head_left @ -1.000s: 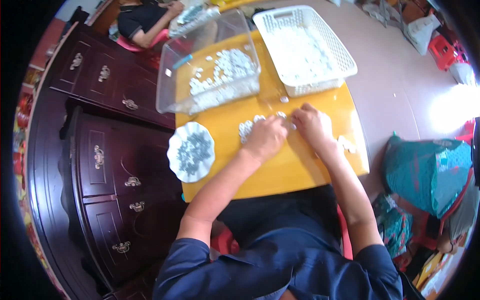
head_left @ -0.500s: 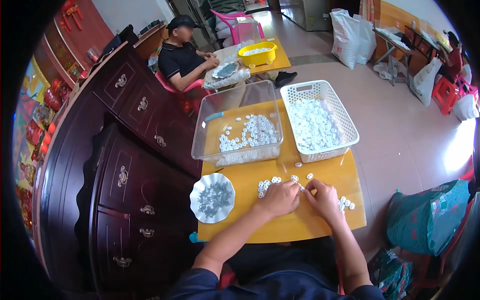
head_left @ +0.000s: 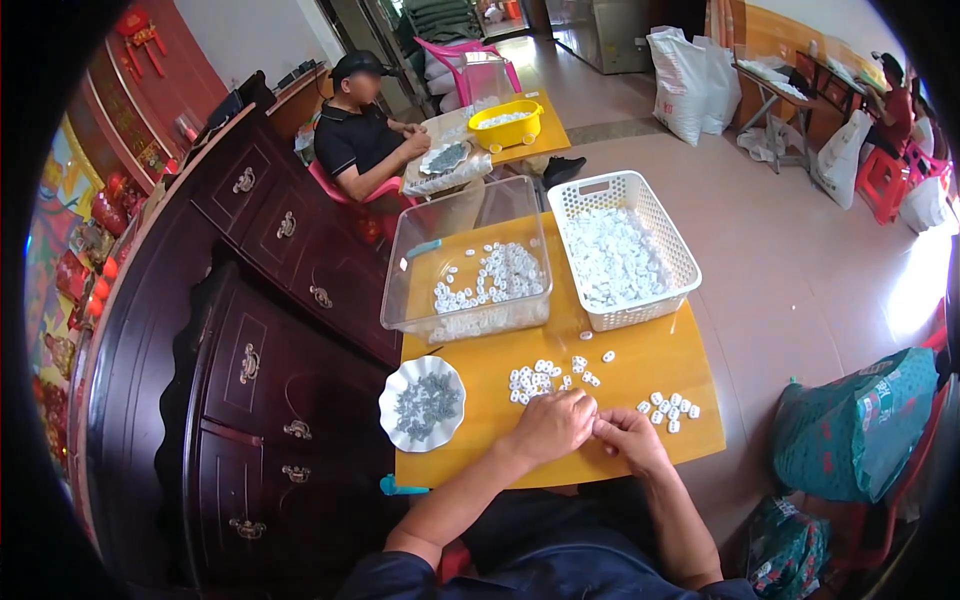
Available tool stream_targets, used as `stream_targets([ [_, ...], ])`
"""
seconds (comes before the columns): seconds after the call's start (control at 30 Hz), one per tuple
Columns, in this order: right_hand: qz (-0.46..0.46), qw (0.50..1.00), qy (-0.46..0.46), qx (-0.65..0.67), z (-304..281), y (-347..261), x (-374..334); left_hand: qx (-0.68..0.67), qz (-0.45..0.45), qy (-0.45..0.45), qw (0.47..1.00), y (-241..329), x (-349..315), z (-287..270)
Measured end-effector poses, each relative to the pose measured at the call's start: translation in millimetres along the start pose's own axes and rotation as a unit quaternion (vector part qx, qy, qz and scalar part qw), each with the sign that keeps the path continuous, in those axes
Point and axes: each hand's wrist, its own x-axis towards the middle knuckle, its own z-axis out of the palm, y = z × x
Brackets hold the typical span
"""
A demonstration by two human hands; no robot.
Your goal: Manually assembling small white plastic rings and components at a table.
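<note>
Left hand [head_left: 556,421] and right hand [head_left: 630,438] meet at near side of table [head_left: 660,350]. Fingers bunched narrow; can't tell what's held. White pieces [head_left: 533,381] just beyond, more right. Bowl [head_left: 388,410] of grey bits [head_left: 428,408] left. Clear bin [head_left: 398,295] far left, basket [head_left: 645,309] far right.

Yellow table [head_left: 660,350]: clear bin [head_left: 412,326] far left, white basket [head_left: 645,307] far right, scalloped dish [head_left: 392,405] near left; loose white pieces [head_left: 541,381] centre and right.
</note>
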Motion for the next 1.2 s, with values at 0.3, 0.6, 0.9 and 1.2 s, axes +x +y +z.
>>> stream_targets([
  [0.3, 0.014, 0.996, -0.046, 0.07, -14.0, 4.7, -9.0, 0.002, 0.068, -0.062, 0.996, 10.5, 3.0, -11.4],
  [0.6, 0.029, 0.988, -0.042, 0.142, -11.6, 9.5, -13.6, -0.168, -0.048, 0.012, 0.985, 23.4, -7.6, -5.2],
  [0.9, 0.015, 0.989, 0.01, 0.15, -2.9, 5.2, -16.3, -0.203, -0.131, 0.065, 0.968, 28.8, -6.2, 9.0],
  [1.2, -0.014, 0.985, 0.02, 0.172, -10.3, 10.2, -9.0, -0.197, -0.14, 0.078, 0.967, 35.4, 2.3, 23.0],
])
